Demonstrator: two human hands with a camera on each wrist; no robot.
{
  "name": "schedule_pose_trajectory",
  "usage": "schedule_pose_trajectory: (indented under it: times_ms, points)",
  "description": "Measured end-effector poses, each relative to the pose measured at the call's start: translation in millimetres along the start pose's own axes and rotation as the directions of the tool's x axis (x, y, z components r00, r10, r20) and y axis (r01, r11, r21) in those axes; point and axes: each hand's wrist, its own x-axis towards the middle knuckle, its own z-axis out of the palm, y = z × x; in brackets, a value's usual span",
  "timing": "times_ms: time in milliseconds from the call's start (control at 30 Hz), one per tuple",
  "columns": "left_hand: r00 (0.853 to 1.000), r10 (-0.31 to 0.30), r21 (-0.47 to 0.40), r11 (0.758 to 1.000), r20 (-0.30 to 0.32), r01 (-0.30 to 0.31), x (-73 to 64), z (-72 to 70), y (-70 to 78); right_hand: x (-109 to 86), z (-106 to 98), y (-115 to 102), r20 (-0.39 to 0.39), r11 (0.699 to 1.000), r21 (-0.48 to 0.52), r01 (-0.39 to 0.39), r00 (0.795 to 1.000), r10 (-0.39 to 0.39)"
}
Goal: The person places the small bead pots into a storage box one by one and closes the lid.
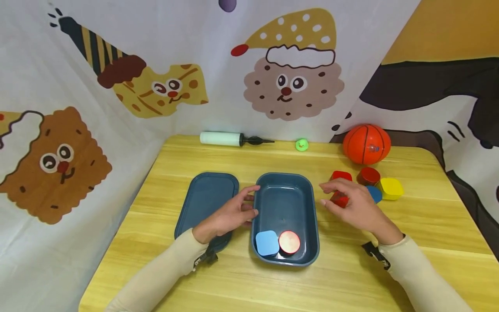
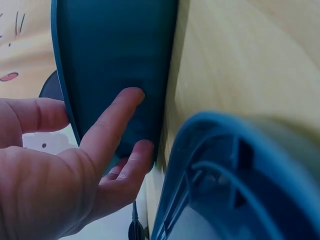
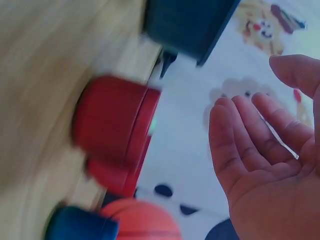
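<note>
My left hand (image 1: 230, 214) touches the left side of a dark blue plastic box (image 1: 315, 216). In the left wrist view, its fingers lie fairly straight against the outer wall (image 2: 110, 45), the thumb at the rim. Inside the box, at the near end, sit a light blue rounded-square block (image 1: 267, 243) and a round red block (image 1: 289, 242) with a pale, shiny top. My right hand (image 1: 358, 206) hovers beside two red blocks (image 1: 341, 175), holding nothing; its fingers are extended in the right wrist view. It partly hides the nearer one and a blue block (image 1: 374, 194).
A dark blue lid (image 1: 206, 195) lies left of the box. Right of the red blocks are a round dark red block (image 1: 368, 176) and a yellow block (image 1: 391, 188). Along the back edge lie a hand pump (image 1: 222, 138), a green toy duck (image 1: 302, 145) and an orange-red ball (image 1: 366, 144).
</note>
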Motion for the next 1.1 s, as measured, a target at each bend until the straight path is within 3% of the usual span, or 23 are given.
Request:
schedule_pose_trajectory:
  times_ms: [100,300,700,1100]
  points:
    - [1.0,0.004,-0.01,1.0,-0.002,-0.004,1.9,1.0,-0.7,-4.6,-11.3,15.4,-0.055,0.997,-0.049,-0.068,0.996,0.065]
    - [1.0,0.011,-0.02,1.0,0.001,-0.011,1.9,0.2,0.0,-19.6,-23.6,37.5,-0.04,0.979,-0.068,-0.191,0.981,0.188]
    - [1.0,0.011,-0.04,0.999,-0.003,-0.011,1.7,-0.4,1.1,-34.3,-21.4,46.7,0.084,0.954,-0.16,-0.254,0.959,0.27]
    - [1.0,0.013,-0.043,0.999,-0.002,-0.013,2.1,0.7,0.1,-35.5,-14.2,52.3,0.132,0.942,-0.176,-0.288,0.941,0.312]
